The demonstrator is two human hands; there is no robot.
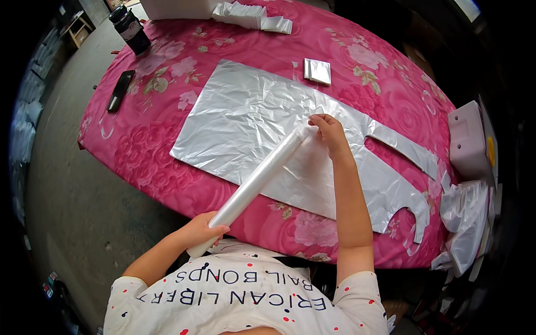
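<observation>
A long roll of translucent white plastic film [258, 177] slants across the front of my body. My left hand [207, 228] is wrapped around its near end, close to my shirt. At the far end my right hand [331, 135] has its fingers pinched together at the roll's edge. Under that far end lies a flat, creased silvery-white plastic sheet [240, 106], cut like an apron or vest bag, with two strap-like ends and a curved cut-out toward the right. Beyond it rests a small folded silvery plastic packet [318, 71].
A pink flowered cloth [167, 123] covers the table. A dark phone-like object [120, 90] and a dark bottle [132, 32] stand or lie at the left. Folded white packets [245, 14] sit at the back, beside a white box [178, 8]. A white foam box [470, 142] and crumpled plastic [466, 215] are at the right.
</observation>
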